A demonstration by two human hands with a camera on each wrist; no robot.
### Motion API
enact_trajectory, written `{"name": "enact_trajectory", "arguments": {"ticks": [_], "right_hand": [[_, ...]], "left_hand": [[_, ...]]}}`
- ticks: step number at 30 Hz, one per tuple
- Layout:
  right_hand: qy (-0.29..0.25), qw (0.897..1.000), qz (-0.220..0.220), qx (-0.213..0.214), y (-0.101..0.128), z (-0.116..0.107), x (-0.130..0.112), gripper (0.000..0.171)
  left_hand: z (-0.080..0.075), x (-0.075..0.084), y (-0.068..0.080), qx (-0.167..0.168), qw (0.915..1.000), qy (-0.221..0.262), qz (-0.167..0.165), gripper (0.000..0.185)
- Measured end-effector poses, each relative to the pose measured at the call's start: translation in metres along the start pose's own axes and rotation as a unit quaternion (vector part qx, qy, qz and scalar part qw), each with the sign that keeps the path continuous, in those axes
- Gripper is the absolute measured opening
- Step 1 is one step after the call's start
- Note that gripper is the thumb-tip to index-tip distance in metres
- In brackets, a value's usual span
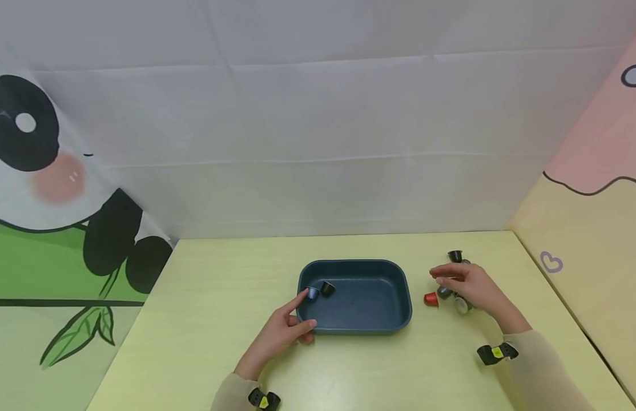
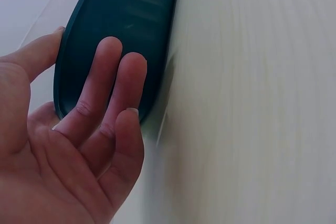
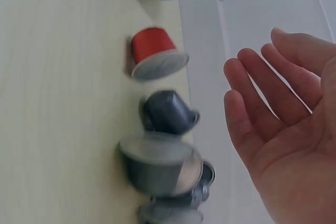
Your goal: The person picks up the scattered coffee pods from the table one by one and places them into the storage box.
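Note:
On the table stands a dark blue-green rectangular tray (image 1: pixel 366 308). A blue coffee capsule (image 1: pixel 312 294) and a black capsule (image 1: pixel 327 289) lie inside it, near its left wall. My left hand (image 1: pixel 282 334) holds the tray's front left corner; in the left wrist view, thumb and forefinger are at the rim and the other fingers lie against the outer wall. To the right of the tray, my right hand (image 1: pixel 467 282) hovers over a group of capsules with fingers loosely extended and nothing in them. Among these are a red capsule (image 3: pixel 153 45) and a dark blue capsule (image 3: pixel 169 113).
Behind the right hand sits another black capsule (image 1: pixel 454 256). A grey capsule (image 3: pixel 160 166) stands close to the camera in the right wrist view, with more capsules partly hidden behind it. A white sheet (image 1: pixel 323 142) backs the table, and printed panels flank it.

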State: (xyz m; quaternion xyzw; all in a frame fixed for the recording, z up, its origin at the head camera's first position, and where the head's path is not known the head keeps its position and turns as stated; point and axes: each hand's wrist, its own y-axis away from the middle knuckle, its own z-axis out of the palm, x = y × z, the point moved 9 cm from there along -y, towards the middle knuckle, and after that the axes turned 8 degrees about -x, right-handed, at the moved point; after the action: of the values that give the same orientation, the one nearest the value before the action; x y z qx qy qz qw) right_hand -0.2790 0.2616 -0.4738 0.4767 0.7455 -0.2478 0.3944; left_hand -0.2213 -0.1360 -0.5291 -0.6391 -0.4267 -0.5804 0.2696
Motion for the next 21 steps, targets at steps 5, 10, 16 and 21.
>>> {"name": "enact_trajectory", "arguments": {"ticks": [5,10,16,21], "right_hand": [[0.003,1.0,0.024,0.016,0.021,-0.012,0.016,0.033],[0.012,0.998,0.043,0.04,0.038,-0.026,0.029,0.037],[0.032,0.994,0.052,0.091,0.058,-0.043,0.047,0.034],[0.033,0.991,0.06,0.116,0.068,-0.051,0.057,0.033]], "left_hand": [[0.0,0.0,0.0,0.0,1.0,0.005,-0.003,0.078],[0.0,0.0,0.0,0.0,1.0,-0.001,0.002,0.079],[0.0,-0.001,0.001,-0.001,1.0,0.007,-0.004,0.079],[0.001,0.008,0.003,0.0,0.9998,0.019,-0.007,0.078]]}}
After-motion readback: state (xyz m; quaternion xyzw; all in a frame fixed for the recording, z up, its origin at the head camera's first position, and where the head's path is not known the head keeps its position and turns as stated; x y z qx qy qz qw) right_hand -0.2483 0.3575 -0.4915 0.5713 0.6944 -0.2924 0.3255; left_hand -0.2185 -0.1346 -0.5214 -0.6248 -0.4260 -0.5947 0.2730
